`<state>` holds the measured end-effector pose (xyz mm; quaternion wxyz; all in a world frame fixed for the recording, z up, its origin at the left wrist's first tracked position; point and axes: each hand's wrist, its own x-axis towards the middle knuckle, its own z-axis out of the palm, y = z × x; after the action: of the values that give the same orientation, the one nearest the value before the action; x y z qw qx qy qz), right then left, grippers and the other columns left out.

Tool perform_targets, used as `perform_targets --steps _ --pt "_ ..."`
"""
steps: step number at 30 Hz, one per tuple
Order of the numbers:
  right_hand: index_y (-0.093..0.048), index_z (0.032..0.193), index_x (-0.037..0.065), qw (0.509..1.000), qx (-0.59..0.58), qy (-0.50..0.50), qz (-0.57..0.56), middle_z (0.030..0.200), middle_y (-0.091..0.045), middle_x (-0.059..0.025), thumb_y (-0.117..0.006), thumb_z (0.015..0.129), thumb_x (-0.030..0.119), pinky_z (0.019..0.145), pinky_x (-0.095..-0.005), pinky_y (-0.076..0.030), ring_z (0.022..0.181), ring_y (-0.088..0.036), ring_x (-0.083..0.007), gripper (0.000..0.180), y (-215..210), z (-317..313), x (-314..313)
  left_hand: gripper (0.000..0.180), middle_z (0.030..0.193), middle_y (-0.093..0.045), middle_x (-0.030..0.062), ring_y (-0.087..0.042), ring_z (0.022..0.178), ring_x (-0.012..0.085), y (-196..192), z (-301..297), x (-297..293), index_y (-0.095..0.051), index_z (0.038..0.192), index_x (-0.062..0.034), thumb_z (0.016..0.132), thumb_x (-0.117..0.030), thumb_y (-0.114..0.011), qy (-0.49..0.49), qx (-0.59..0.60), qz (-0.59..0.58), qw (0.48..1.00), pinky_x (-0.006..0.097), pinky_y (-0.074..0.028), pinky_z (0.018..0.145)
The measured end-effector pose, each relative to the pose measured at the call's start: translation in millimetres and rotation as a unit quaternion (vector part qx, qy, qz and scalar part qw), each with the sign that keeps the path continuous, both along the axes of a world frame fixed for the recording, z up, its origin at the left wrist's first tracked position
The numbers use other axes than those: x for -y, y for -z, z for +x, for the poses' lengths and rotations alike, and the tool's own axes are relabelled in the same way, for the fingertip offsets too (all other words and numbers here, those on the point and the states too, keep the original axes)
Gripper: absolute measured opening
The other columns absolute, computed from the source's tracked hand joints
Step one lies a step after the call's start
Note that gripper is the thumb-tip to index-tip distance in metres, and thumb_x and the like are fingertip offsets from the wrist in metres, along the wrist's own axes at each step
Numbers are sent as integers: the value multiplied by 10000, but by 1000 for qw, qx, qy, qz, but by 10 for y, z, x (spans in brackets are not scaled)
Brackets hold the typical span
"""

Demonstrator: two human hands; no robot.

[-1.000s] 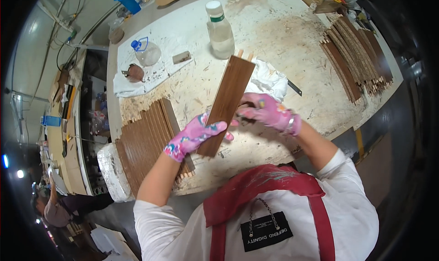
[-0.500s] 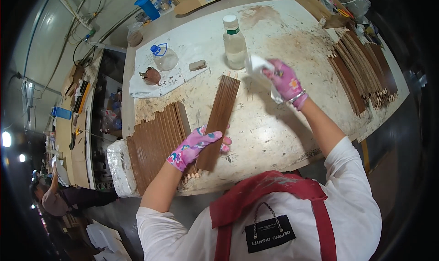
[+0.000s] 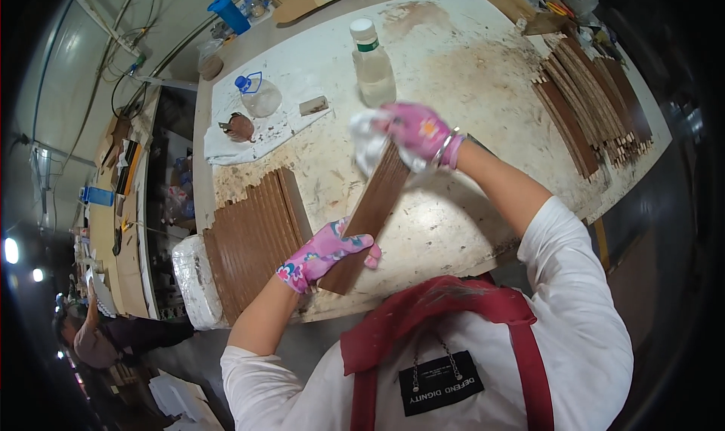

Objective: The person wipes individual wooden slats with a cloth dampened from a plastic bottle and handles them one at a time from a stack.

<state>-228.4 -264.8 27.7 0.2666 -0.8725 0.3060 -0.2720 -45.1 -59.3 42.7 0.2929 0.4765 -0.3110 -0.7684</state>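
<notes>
My left hand [image 3: 332, 251], in a pink flowered glove, grips the near end of a brown wooden slat [image 3: 371, 208] that slants up and away from me. At the slat's far end, my right hand [image 3: 423, 131], in a matching glove, presses a white cloth [image 3: 370, 140] around the wood. Hand and cloth are smeared by motion. Beside my left hand a row of similar brown slats [image 3: 253, 238] lies packed together on the table. Just beyond the cloth stands a clear bottle [image 3: 375, 76] with a white cap and some liquid in it.
At the right lies another stack of brown slats [image 3: 589, 106]. A blue-capped jug [image 3: 260, 97], a brown lump [image 3: 240, 127] and a small block [image 3: 313, 106] sit at the back left. A wrapped white bundle [image 3: 198, 280] borders the near left corner. Far left, another person [image 3: 94, 337] bends near a bench.
My right hand has swung left and toward me, bringing the cloth from the air onto the slat's far end. My left hand keeps its hold, and the slat has tilted slightly.
</notes>
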Motion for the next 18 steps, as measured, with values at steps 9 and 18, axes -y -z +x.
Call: perform_targets --steps 9,18 --pt "-555 1156 88 992 75 70 -71 1027 -647 -123 -440 955 408 814 -378 -513 898 -642 -274 396 -110 -29 -219 460 904 -650 102 -624 786 204 -55 72 -36 -508 1249 8 862 -166 -685 -19 -4 22 1000 346 -507 777" --pt "-631 1034 -1 891 266 139 340 816 -608 -12 -560 926 439 696 -254 -440 757 -515 -94 458 359 -320 186 628 931 -632 80 -625 867 183 -249 243 -44 -397 1363 -26 926 -448 -558 -115 -4 -91 989 336 -502 831"
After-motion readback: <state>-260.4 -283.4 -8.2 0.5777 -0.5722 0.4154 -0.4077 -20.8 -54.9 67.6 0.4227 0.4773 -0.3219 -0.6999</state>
